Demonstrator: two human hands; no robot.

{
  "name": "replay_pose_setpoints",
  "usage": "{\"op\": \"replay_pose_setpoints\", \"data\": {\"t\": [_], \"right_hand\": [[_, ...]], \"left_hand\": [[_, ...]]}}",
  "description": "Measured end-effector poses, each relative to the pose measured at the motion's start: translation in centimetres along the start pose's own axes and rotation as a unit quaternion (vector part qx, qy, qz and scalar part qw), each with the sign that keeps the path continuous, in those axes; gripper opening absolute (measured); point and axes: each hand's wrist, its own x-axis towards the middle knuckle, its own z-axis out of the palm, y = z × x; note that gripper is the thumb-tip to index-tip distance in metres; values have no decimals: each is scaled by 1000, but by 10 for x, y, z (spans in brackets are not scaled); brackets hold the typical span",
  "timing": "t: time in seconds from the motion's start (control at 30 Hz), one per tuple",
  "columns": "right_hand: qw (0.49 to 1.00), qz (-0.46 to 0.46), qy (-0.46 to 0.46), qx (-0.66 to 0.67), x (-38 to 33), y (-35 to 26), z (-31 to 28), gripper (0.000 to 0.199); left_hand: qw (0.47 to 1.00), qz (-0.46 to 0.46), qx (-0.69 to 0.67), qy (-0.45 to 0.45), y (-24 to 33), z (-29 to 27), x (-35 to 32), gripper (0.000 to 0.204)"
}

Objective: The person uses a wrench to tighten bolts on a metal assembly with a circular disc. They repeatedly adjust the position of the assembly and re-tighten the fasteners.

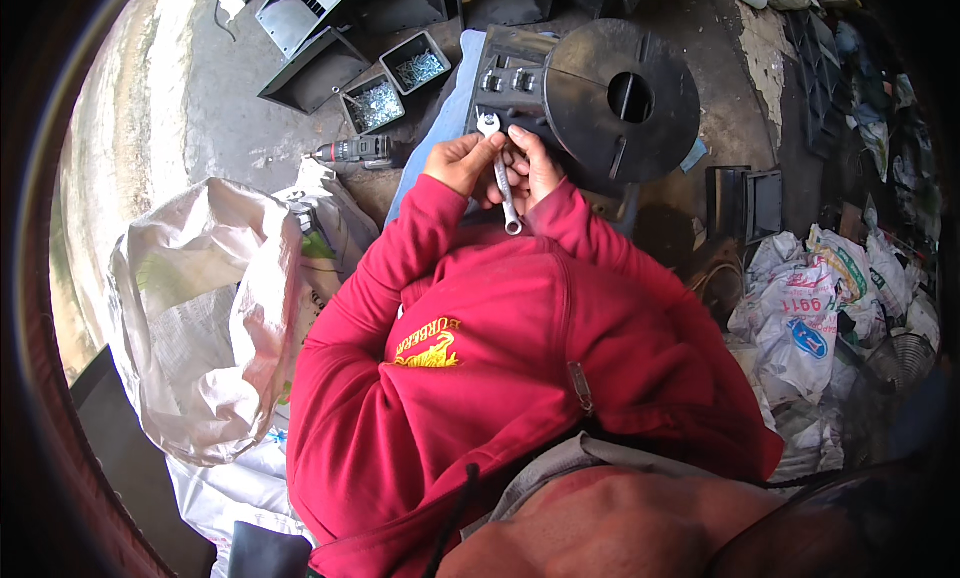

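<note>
A silver combination wrench (505, 183) slants across the space between my hands, its open jaw up by the black workpiece and its ring end down by my jacket. My left hand (460, 164) pinches it just below the jaw, thumb on top. My right hand (540, 166) is close beside it with fingers curled behind the shaft; whether they hold anything is hidden. Just beyond my hands lies a black plastic base (510, 53) with small metal fittings (507, 79) on it. A large black disc (580, 103) with a central hole rests against its right side.
Two black bins of small metal hardware (378, 106) (418, 69) stand at the upper left, with a cordless drill (352, 150) below. An open white sack (205, 318) is at my left. Black plastic parts (762, 204) and plastic bags (795, 318) are at my right.
</note>
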Motion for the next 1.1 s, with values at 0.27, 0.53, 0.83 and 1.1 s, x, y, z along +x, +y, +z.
{"op": "replay_pose_setpoints", "data": {"t": [0.27,0.53,0.83,1.1], "right_hand": [[999,-16,-29,23,-1,-2,0,27],[999,-7,-31,8,1,-2,-1,37],[999,29,4,-21,2,0,-11,49],[999,0,2,45,-3,2,-1,40]], "left_hand": [[983,-23,167,-70,37,-34,14,32],[980,-36,165,-105,31,-40,-4,26],[999,16,16,-32,-5,-5,-1,30],[999,-14,37,-29,12,-13,7,29]]}}
